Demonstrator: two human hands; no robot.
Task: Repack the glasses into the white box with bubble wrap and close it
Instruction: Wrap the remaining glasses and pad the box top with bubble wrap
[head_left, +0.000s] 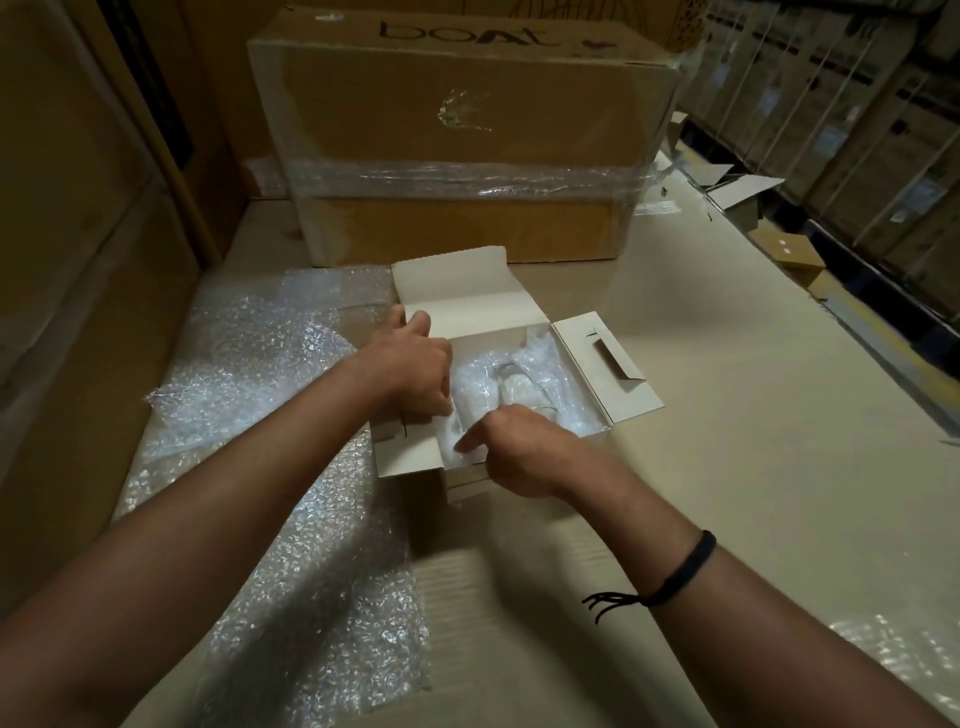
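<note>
As both hands reached into it, the box (467, 306) sat open on a cardboard surface (727, 415), with its far lid upright and its side flaps spread flat. Inside lay a bundle of wrap (561, 405) that filled the cavity. The glasses (511, 387) showed only dimly through it near the middle, and their number could not be told.

The left hand (410, 364) was at the box's left end, its thumb up against the lid and its fingers bent down into the wrap. Whether they gripped the wrap or only pressed it could not be told. The right hand (524, 457), with a black band (685, 566) on its wrist, was at the near edge. Its index finger lay straight on the wrap and the others were curled under, and any hold there was hidden too.

A loose sheet (249, 374) of bubble plastic lay to the left of the box and ran under the left forearm. Behind the box stood a brown carton (457, 156) banded in clear film (467, 176). Dark letters on its top, seen upside down, looked like "DOAL", though not surely. The right flap had a cut tab and no print.
</note>
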